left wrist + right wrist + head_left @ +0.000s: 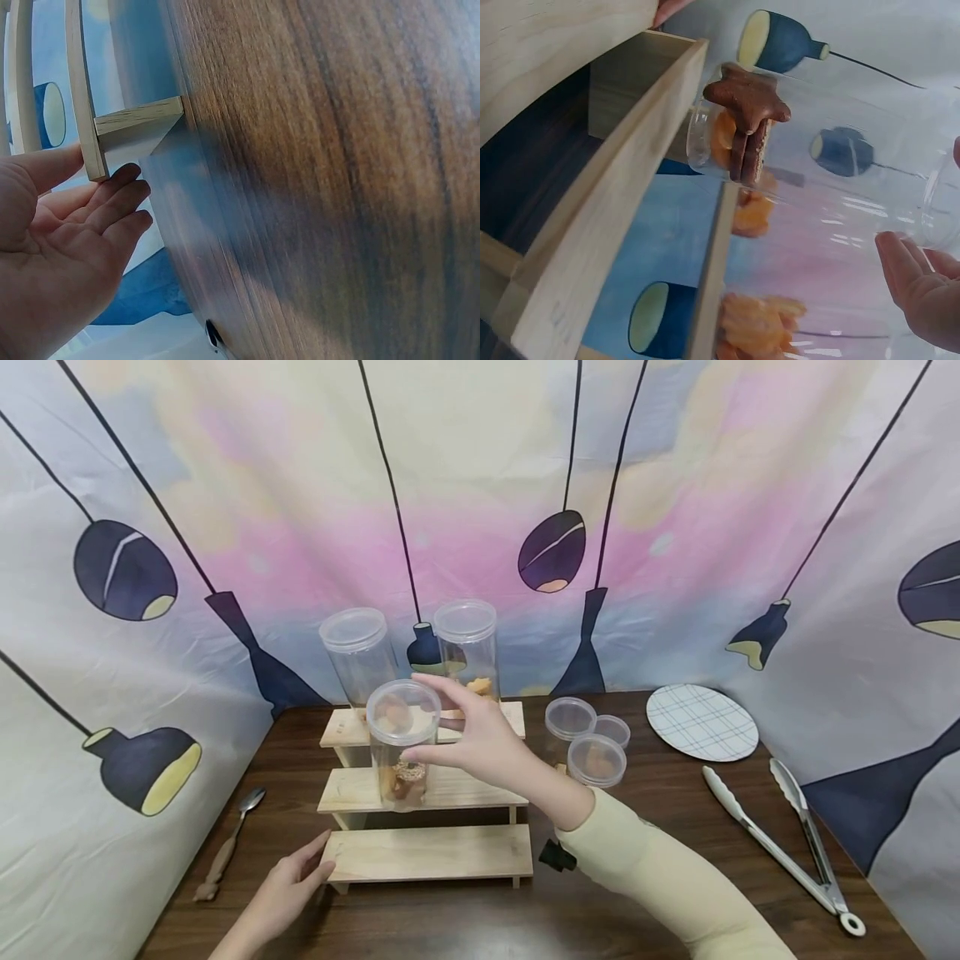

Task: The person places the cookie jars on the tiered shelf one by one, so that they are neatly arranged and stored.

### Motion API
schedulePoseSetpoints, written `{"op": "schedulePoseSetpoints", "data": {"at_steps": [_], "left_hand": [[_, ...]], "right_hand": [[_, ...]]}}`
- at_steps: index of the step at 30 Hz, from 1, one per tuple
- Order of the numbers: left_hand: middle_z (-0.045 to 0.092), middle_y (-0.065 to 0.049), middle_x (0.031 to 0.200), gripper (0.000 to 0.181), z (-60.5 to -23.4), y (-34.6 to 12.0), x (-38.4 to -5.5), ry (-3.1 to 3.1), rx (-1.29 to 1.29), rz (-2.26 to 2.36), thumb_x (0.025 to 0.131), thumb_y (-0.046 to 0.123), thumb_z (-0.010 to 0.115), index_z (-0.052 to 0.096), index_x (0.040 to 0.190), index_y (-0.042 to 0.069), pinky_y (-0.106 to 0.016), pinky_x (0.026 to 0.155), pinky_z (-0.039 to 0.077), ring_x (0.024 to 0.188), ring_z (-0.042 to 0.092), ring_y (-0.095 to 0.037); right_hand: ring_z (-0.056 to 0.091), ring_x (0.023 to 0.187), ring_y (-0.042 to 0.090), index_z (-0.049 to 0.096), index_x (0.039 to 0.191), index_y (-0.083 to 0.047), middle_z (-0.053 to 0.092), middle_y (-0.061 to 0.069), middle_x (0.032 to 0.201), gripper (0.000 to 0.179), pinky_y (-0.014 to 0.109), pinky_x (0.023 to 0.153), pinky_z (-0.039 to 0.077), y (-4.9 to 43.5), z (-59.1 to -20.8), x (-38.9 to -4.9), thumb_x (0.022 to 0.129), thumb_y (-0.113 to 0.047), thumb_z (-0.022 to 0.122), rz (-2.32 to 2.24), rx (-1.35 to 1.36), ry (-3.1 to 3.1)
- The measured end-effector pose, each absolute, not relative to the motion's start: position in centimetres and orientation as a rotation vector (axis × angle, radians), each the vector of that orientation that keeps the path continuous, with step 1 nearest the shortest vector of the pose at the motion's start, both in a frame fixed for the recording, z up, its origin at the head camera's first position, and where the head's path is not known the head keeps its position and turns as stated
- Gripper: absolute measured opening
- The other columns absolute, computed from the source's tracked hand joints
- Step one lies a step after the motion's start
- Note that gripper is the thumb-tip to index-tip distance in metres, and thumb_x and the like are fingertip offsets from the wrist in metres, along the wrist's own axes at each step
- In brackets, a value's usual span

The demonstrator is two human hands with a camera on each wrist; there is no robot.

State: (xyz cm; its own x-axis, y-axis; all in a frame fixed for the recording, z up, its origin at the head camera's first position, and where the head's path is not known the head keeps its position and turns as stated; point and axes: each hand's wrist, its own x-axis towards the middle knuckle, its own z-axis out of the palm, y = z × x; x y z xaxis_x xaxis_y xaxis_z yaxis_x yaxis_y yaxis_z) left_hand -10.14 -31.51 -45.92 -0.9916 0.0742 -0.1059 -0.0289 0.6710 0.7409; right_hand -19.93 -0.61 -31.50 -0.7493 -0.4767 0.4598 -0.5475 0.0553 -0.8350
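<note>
My right hand (pixel 480 735) grips a clear lidded jar (pixel 405 727) near its top, thumb and fingers on either side. Inside the jar, at the bottom, lie a brown star-shaped cookie (pixel 746 97) and orange-yellow pieces. The jar stands over the middle step of a three-step wooden display rack (pixel 435 852); whether its base touches the board cannot be told. At the lowest step's left end, my left hand (pixel 288 881) holds the board's corner between thumb and fingers, as the left wrist view shows. Two tall lidded jars, a left one (pixel 356 660) and a right one (pixel 467 643), are on the top step.
Right of the rack stand several small lidded tubs (pixel 596 760). Beyond them lie a checked round plate (pixel 702 722) and open metal tongs (pixel 787 852). A spoon (pixel 228 847) rests at the left. A small black object (pixel 557 856) shows beside the right sleeve.
</note>
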Motion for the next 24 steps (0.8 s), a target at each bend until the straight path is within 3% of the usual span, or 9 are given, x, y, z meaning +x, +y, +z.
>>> {"op": "schedulePoseSetpoints", "data": {"at_steps": [11,18,24], "left_hand": [[0.048,-0.032,0.133,0.058,-45.9,-31.5,-10.2,2.727,0.022,1.249,0.099,0.019,0.056,0.034,0.141,-0.014,-0.042,0.09,0.048,0.116,0.055,-0.034],[0.05,-0.032,0.132,0.057,-45.9,-31.5,-10.2,2.73,0.019,1.257,0.099,0.019,0.056,0.035,0.141,-0.014,-0.041,0.09,0.048,0.114,0.056,-0.033],[0.052,-0.03,0.13,0.056,-45.9,-31.5,-10.2,2.734,0.012,1.26,0.099,0.018,0.056,0.036,0.141,-0.014,-0.039,0.088,0.049,0.111,0.058,-0.029]], "right_hand": [[0.058,0.111,0.012,0.046,0.143,-0.027,0.052,-0.007,0.136,0.084,0.028,0.086,0.051,-3.8,-32.2,-21.1,0.071,-0.036,0.087,1.699,1.036,-2.339],[0.059,0.112,0.019,0.046,0.143,-0.023,0.051,-0.003,0.138,0.084,0.02,0.085,0.049,-5.1,-32.2,-21.3,0.07,-0.036,0.087,1.672,1.042,-2.337],[0.059,0.108,0.011,0.045,0.144,-0.023,0.049,0.001,0.136,0.086,0.018,0.085,0.048,-5.7,-32.1,-21.1,0.07,-0.042,0.085,1.545,1.002,-2.372]]}}
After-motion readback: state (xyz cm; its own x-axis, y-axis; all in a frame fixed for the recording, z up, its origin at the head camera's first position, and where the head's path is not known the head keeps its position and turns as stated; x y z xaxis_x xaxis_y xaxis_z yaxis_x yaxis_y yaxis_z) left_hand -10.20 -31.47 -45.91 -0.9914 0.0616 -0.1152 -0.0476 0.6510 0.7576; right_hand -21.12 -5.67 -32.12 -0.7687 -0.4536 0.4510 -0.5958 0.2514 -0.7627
